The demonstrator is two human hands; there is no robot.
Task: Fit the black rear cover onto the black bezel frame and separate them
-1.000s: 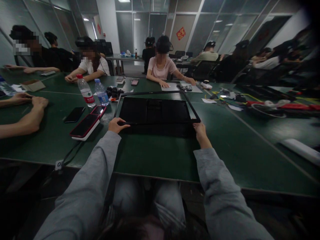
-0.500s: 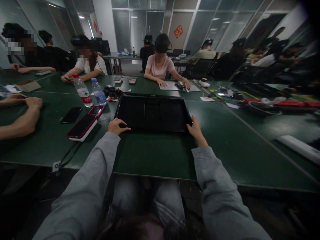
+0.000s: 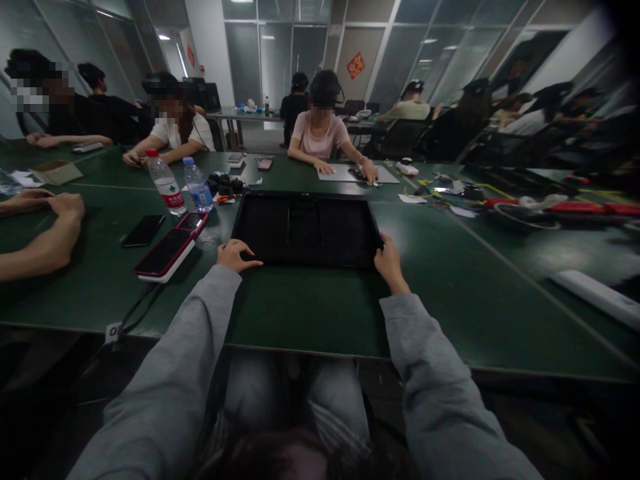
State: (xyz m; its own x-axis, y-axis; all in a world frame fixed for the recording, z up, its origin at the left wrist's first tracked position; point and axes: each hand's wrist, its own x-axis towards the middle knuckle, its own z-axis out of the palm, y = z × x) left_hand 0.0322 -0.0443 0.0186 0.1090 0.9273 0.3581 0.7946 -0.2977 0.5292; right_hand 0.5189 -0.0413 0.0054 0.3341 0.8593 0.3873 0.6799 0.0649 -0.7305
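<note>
A black, shallow, tray-like rectangular panel [image 3: 345, 230] lies on the green table in front of me. It has a raised rim and a molded rectangular section near its middle. My left hand [image 3: 237, 256] grips its near left corner, the thumb stretched along the near edge and the other fingers curled at the side. At the near right corner, my right hand [image 3: 389, 264] holds the side rim with bent fingers. The undersides of both grips are hidden.
Left of the panel stand a red-capped bottle [image 3: 167, 183] and a blue-capped bottle [image 3: 199, 185]. Near them lie a black phone [image 3: 143, 231] and a red-cased phone [image 3: 167, 253] on a white block. A co-worker [image 3: 320, 133] sits opposite; another person's hands [image 3: 67, 207] rest at left.
The panel sits very slightly closer to me, both hands still at its corners. My right hand has shifted a little left. The co-worker opposite has moved one hand over the grey mat.
</note>
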